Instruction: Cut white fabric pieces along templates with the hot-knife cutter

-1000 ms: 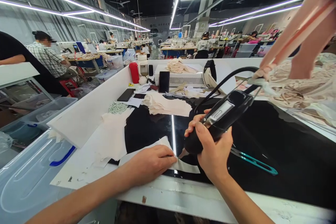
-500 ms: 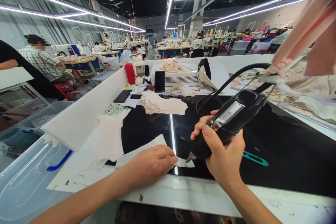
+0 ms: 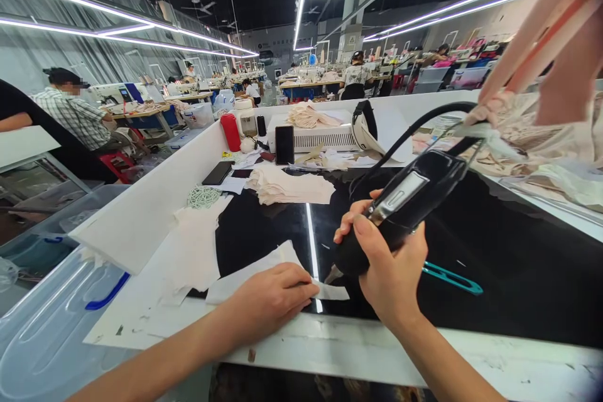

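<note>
My left hand [image 3: 276,295] presses down on a white fabric piece [image 3: 271,264], its fingers together and curled at the fabric's narrow strip. That strip [image 3: 335,293] sticks out to the right of my fingertips, over the glossy black work surface [image 3: 447,301]. My right hand [image 3: 391,270] is wrapped round a black corded hand tool [image 3: 405,201] with a silvery plate on its side. The tool's small metal tip [image 3: 333,274] is at the strip's far edge; whether it touches the fabric I cannot tell. Behind my right hand lies a teal slotted tool [image 3: 452,279].
Stacked cream fabric pieces [image 3: 292,185] lie farther back, and more pale pieces [image 3: 195,251] at left. A phone [image 3: 284,146] stands before a white vented box [image 3: 325,137]. Pink cloth strips [image 3: 522,38] hang at right, tied near the tool's cord [image 3: 405,138]. Low white walls border the table.
My right hand and the black tool have shifted slightly left and back, taking the tip from over the strip to its far edge. My left hand stays in place on the fabric.
</note>
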Available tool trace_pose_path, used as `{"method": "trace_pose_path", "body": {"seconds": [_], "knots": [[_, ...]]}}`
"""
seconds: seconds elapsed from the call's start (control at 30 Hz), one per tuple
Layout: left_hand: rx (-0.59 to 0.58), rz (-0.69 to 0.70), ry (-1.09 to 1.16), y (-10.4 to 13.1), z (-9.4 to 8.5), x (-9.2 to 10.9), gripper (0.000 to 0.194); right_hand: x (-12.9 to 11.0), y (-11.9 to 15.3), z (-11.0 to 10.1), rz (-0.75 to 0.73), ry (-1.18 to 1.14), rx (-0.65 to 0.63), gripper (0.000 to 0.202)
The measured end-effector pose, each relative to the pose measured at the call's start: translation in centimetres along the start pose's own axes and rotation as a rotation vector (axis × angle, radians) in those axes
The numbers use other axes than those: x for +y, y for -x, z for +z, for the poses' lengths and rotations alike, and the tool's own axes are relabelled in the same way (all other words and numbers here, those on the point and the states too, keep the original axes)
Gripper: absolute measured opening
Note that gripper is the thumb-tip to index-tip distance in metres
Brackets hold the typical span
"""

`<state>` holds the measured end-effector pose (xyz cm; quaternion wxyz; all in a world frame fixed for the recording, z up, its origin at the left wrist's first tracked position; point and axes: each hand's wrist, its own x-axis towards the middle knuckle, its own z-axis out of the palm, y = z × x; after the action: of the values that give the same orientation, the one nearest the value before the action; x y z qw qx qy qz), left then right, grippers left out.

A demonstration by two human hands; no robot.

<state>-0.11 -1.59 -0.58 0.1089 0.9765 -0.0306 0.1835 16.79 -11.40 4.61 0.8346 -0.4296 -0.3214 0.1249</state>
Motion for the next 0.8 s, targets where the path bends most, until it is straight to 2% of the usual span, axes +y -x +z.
{"method": "trace_pose_path", "body": {"seconds": [0.17, 0.43, 0.57, 0.67, 0.8], "knots": [[-0.006, -0.005, 0.018, 0.1, 0.2, 0.0, 0.021, 0.5, 0.1, 0.9, 0.035, -0.022, -0.013, 0.04], [-0.007, -0.013, 0.036, 0.1, 0.5, -0.2, 0.023, 1.0, 0.3, 0.8, 0.017, 0.002, -0.042, 0.033], [-0.014, -0.039, 0.097, 0.2, -0.1, -0.3, 0.024, 0.6, -0.1, 0.7, 0.025, 0.041, -0.047, 0.033], [0.04, -0.155, 0.111, 0.1, -1.0, -1.0, 0.024, 0.4, -0.9, -0.1, -0.017, 0.128, -0.035, 0.039], [0.077, -0.509, -0.05, -0.5, -1.8, -2.8, 0.018, 0.1, -1.8, -3.0, -0.035, 0.371, -0.017, 0.048]]}}
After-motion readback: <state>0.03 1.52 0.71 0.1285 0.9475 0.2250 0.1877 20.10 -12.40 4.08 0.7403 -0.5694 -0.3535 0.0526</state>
